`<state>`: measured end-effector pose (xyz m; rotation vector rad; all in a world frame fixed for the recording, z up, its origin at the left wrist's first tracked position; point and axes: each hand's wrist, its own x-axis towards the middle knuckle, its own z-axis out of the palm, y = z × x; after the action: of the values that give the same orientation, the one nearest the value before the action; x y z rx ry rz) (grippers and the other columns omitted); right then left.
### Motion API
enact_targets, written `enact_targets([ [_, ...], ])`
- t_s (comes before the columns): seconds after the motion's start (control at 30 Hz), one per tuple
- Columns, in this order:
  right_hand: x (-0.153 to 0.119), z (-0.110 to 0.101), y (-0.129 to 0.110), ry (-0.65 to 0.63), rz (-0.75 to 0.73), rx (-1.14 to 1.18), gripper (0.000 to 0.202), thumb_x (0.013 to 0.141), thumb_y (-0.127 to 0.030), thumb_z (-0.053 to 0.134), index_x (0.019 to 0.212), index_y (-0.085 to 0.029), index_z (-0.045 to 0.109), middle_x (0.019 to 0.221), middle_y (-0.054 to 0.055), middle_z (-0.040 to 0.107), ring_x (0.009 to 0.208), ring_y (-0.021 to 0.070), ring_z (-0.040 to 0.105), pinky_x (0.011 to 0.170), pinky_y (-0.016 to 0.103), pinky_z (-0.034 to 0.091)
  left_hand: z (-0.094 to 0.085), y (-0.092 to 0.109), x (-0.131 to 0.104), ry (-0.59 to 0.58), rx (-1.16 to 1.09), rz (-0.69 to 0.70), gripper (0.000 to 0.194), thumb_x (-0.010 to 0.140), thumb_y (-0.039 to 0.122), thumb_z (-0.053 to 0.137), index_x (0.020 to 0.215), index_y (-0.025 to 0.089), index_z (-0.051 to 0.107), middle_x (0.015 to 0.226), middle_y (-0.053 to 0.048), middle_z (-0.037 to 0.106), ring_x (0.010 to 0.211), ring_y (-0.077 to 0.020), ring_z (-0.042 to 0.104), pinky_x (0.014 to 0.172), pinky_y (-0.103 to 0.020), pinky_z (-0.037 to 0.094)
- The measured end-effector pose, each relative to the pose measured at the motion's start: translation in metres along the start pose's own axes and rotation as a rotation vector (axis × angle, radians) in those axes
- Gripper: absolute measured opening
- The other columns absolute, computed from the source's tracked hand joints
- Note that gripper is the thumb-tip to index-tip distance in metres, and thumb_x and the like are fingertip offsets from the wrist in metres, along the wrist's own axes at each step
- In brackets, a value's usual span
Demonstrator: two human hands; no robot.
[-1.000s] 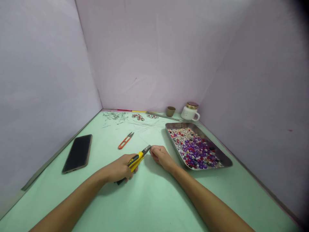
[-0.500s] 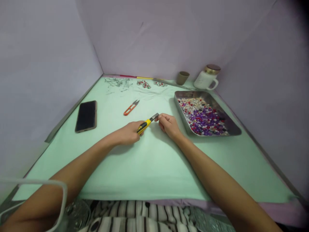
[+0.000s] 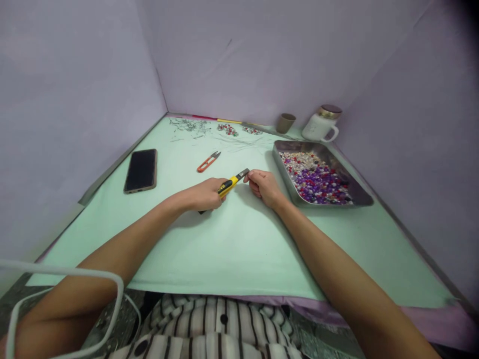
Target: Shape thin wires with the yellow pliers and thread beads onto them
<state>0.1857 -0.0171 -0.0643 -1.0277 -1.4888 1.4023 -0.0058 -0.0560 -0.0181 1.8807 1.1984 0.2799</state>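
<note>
Tray (image 3: 359,196) smooth metal; beads (image 3: 318,184) glossy; pliers (image 3: 234,180) metal w/ plast.

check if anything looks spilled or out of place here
Slightly untidy: thin wire-like pieces near the far left corner lie strewn loosely, unlike the purple beads contained in the metal tray. A dark mark also stands out on the pale back wall.

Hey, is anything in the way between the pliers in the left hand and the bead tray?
Yes: the right hand stands between them, close at the tip of the pliers that the left hand holds. The bead tray lies just past it, to the right. Nothing else visible does.
</note>
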Motion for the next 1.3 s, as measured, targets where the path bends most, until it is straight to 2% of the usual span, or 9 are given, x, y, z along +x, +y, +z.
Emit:
enact_targets([
  [0.23, 0.004, -0.006, 0.003, -0.099, 0.056, 0.098, 0.021, 0.073, -0.033, 0.048, 0.063, -0.016, 0.053, 0.038, -0.009, 0.026, 0.031, 0.0036, 0.018, 0.033, 0.020, 0.010, -0.006, 0.000, -0.003, -0.073, -0.102, -0.020, 0.028, 0.051, 0.009, 0.047, 0.078, 0.017, 0.047, 0.075, -0.001, 0.054, 0.062, -0.0145, 0.053, 0.050, -0.024, 0.039],
  [0.37, 0.004, -0.006, 0.002, -0.109, 0.067, 0.111, 0.021, 0.073, -0.034, 0.047, 0.062, -0.016, 0.052, 0.038, -0.010, 0.024, 0.031, 0.0034, 0.016, 0.032, 0.019, 0.009, -0.008, 0.003, -0.005, -0.086, -0.108, -0.008, 0.027, 0.052, 0.011, 0.046, 0.077, 0.017, 0.047, 0.069, 0.000, 0.052, 0.061, -0.0149, 0.051, 0.049, -0.024, 0.037],
  [0.7, 0.008, -0.008, 0.003, -0.158, 0.091, 0.168, 0.021, 0.072, -0.033, 0.047, 0.061, -0.015, 0.051, 0.037, -0.010, 0.024, 0.030, 0.0030, 0.015, 0.031, 0.018, 0.009, -0.013, 0.002, -0.006, -0.140, -0.237, -0.029, 0.033, 0.047, 0.008, 0.047, 0.079, 0.018, 0.049, 0.075, 0.000, 0.053, 0.068, -0.0159, 0.051, 0.053, -0.025, 0.037],
  [0.87, 0.010, -0.008, 0.004, -0.147, 0.099, 0.154, 0.019, 0.070, -0.031, 0.047, 0.059, -0.016, 0.050, 0.037, -0.010, 0.024, 0.030, 0.0031, 0.015, 0.031, 0.018, 0.009, -0.013, 0.002, -0.006, -0.143, -0.201, -0.034, 0.034, 0.048, 0.007, 0.046, 0.079, 0.019, 0.049, 0.072, 0.001, 0.052, 0.067, -0.0158, 0.049, 0.053, -0.024, 0.036],
  [1.13, 0.010, -0.008, 0.004, -0.130, 0.103, 0.161, 0.017, 0.069, -0.029, 0.046, 0.057, -0.016, 0.048, 0.039, -0.010, 0.023, 0.031, 0.0032, 0.014, 0.031, 0.019, 0.008, -0.003, 0.002, -0.007, -0.005, -0.037, 0.043, 0.023, 0.054, 0.008, 0.042, 0.074, 0.020, 0.042, 0.069, 0.002, 0.046, 0.060, -0.0131, 0.043, 0.049, -0.023, 0.033],
  [1.3, 0.009, -0.008, 0.005, -0.122, 0.097, 0.168, 0.018, 0.069, -0.028, 0.045, 0.055, -0.017, 0.045, 0.039, -0.010, 0.022, 0.032, 0.0032, 0.014, 0.032, 0.019, 0.008, 0.002, 0.007, -0.009, 0.079, 0.090, 0.040, 0.028, 0.057, 0.005, 0.042, 0.080, 0.020, 0.045, 0.076, -0.001, 0.053, 0.069, -0.0166, 0.049, 0.058, -0.024, 0.038],
])
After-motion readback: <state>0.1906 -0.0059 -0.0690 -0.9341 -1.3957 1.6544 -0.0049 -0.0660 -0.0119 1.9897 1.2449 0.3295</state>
